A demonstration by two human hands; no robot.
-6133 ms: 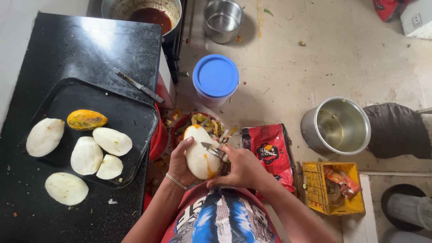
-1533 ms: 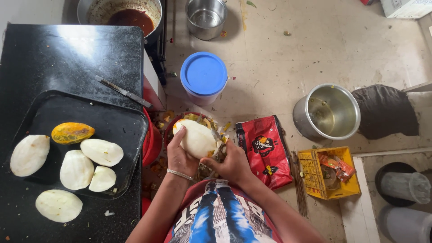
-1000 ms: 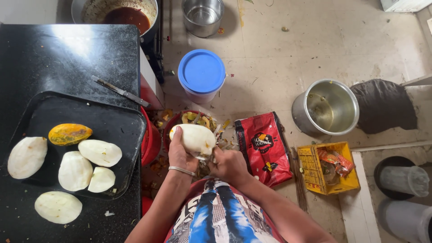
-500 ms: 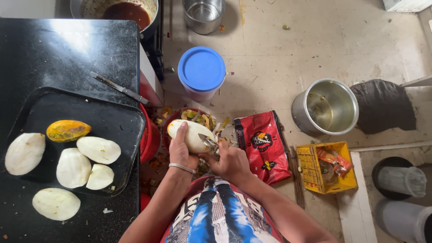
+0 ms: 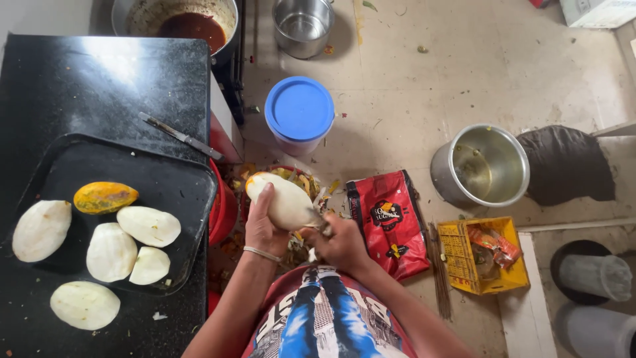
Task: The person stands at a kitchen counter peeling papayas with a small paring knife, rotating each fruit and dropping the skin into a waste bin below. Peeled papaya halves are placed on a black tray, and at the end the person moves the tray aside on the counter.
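Left hand (image 5: 264, 229): I've got it wrapped around the peeled fruit (image 5: 286, 201), gripping from the left side.
Right hand (image 5: 339, 242): closed tight on a small peeling tool at the fruit's lower right end; can't really make out the blade.
Fruit: pale, mostly peeled, held just above the red bin (image 5: 225, 212) full of peelings.
Tray (image 5: 175, 182): black, on the desk (image 5: 79, 86) to my left, holding peeled pieces (image 5: 148, 225) and one unpeeled orange-green fruit (image 5: 105, 197).
Knife (image 5: 180, 136): lying on the desk beyond the tray.
Floor stuff: red bag (image 5: 387, 222), yellow crate (image 5: 467, 262), blue-lidded tub (image 5: 299, 109), steel pot (image 5: 482, 166).
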